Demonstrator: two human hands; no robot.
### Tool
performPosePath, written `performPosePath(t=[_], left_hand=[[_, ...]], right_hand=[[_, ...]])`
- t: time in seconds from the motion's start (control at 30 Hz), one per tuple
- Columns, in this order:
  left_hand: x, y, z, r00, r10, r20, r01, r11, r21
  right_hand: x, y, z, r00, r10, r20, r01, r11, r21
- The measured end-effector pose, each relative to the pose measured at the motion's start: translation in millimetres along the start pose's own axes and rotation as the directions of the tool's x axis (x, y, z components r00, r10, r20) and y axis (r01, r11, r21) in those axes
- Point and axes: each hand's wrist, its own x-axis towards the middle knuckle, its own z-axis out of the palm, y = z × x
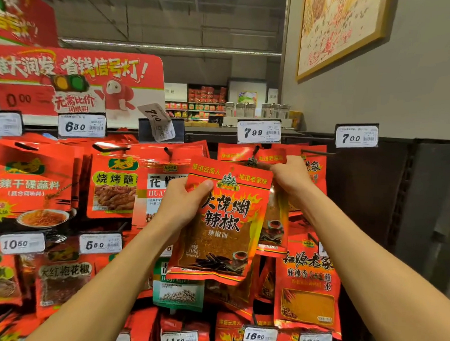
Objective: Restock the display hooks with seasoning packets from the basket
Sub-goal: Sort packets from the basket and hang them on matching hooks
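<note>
I hold a red chili-powder seasoning packet (224, 219) in front of the display rack. My left hand (183, 204) grips its left edge, thumb on the front. My right hand (292, 177) pinches its top right corner, up by the hook (255, 151) under the 7.99 price tag (258, 131). Matching red packets (273, 222) hang on that hook behind the held one. The basket is out of view.
Rows of red seasoning packets hang on hooks left (113, 185) and below (307, 286), each under a price tag. A bare hook (316, 152) sticks out at right under the 7.00 tag (356, 136). A dark panel (399, 205) bounds the rack's right side.
</note>
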Motion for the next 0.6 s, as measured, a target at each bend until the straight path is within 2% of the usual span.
performPosePath(t=[0.07, 0.27, 0.43, 0.6], left_hand=[[0, -1, -2, 1.0, 0.007, -0.007, -0.007, 1.0, -0.005], [5, -8, -9, 0.998, 0.036, -0.043, -0.038, 0.998, -0.043], [15, -17, -2, 0.997, 0.053, -0.06, -0.057, 0.996, -0.065], [19, -20, 12, 0.999, 0.044, -0.025, -0.046, 0.993, -0.113]], right_hand=[[18, 2, 12, 0.998, 0.015, -0.066, -0.018, 0.999, -0.048], [77, 18, 49, 0.992, 0.041, -0.117, -0.072, 0.959, -0.274], [113, 26, 60, 0.991, 0.082, -0.102, -0.117, 0.905, -0.409], [117, 30, 55, 0.996, 0.079, -0.049, -0.092, 0.909, -0.406]])
